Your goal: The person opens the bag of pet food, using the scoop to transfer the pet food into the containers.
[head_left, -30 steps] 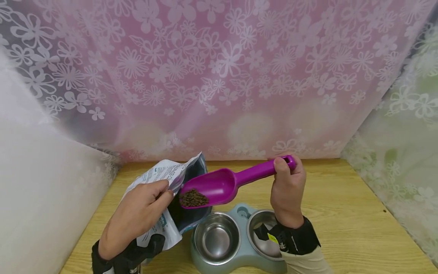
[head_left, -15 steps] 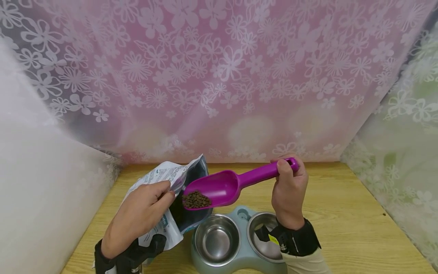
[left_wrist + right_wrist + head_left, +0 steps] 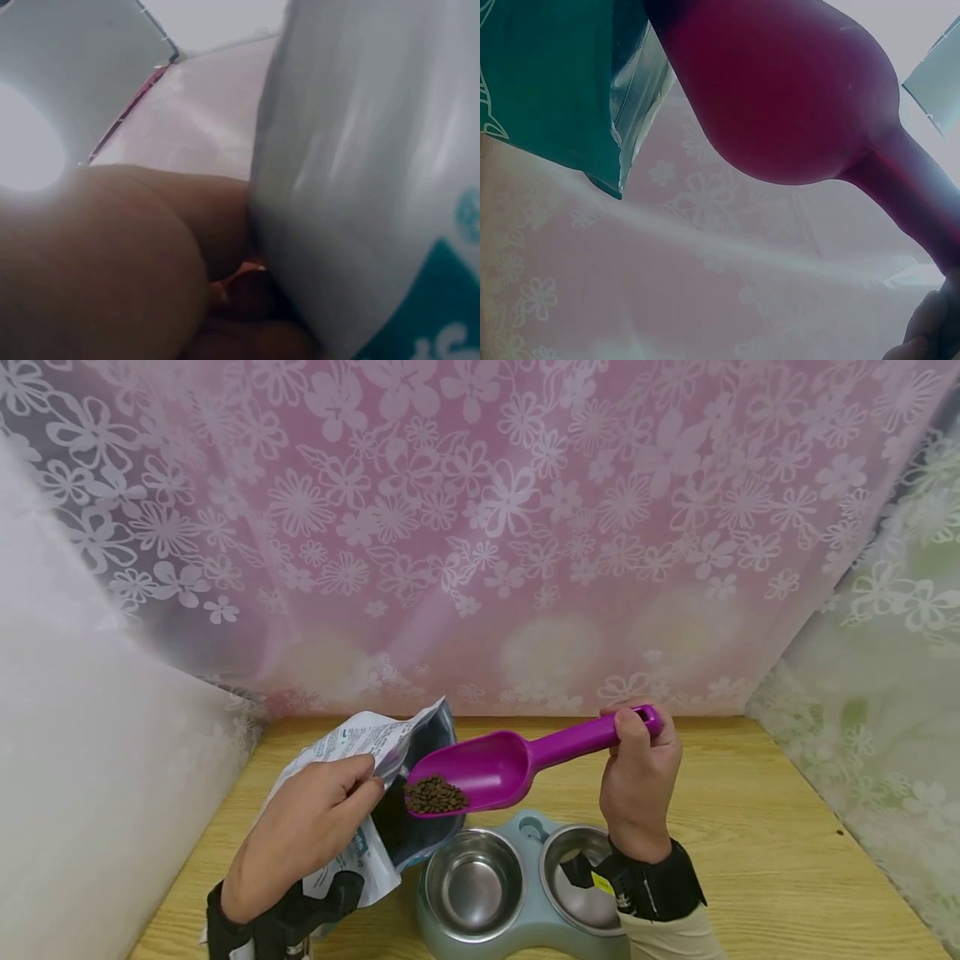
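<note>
My left hand (image 3: 315,827) grips the edge of a white and teal pet food bag (image 3: 352,739), whose open mouth faces right. In my right hand (image 3: 639,785) is the end of a magenta scoop's handle. The scoop (image 3: 491,764) lies nearly level, its tip at the bag's mouth. Small brown kibble (image 3: 435,795) is heaped near that tip. The left wrist view has the pale bag (image 3: 360,150) close beside the fingers. From below, the right wrist view shows the scoop's underside (image 3: 780,90) and the bag's teal side (image 3: 547,82).
Below the scoop stands a pale blue-green double feeder (image 3: 531,868) with two steel bowls. The left bowl (image 3: 474,885) holds nothing; my right wrist partly covers the right bowl (image 3: 577,893). Flowered pink sheeting (image 3: 525,527) rises behind the wooden table (image 3: 765,827).
The scoop with its kibble has shifted slightly right, drawing back a little from the bag's mouth. My left hand and the bag keep almost the same place.
</note>
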`<control>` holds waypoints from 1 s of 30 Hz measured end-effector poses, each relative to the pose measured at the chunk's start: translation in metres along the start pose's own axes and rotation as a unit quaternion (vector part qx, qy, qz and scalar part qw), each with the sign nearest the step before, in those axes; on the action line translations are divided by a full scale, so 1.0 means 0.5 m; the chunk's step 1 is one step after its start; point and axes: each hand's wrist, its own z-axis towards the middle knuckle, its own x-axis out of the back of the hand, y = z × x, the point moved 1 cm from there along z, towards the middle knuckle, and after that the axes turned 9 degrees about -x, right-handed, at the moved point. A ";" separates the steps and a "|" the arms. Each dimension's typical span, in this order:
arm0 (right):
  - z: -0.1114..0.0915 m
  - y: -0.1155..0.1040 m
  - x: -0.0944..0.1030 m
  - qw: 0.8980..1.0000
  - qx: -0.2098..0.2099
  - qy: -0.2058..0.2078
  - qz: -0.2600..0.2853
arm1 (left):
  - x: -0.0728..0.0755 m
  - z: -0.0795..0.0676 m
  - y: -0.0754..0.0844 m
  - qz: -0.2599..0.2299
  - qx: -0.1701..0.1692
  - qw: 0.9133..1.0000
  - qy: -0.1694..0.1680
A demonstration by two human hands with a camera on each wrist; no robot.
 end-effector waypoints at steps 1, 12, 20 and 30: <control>0.000 0.000 0.000 1.000 0.000 0.000 -0.003 | 0.000 0.000 0.000 0.000 0.000 1.000 0.000; 0.009 -0.005 -0.008 1.000 0.006 -0.007 0.020 | 0.002 0.004 -0.001 -0.003 -0.004 1.000 0.002; 0.008 -0.010 -0.002 0.999 -0.036 0.022 -0.010 | -0.002 0.003 0.000 -0.003 0.002 1.000 -0.013; 0.030 -0.022 0.001 0.998 -0.030 -0.005 0.050 | 0.003 0.004 -0.011 0.007 -0.017 1.000 0.007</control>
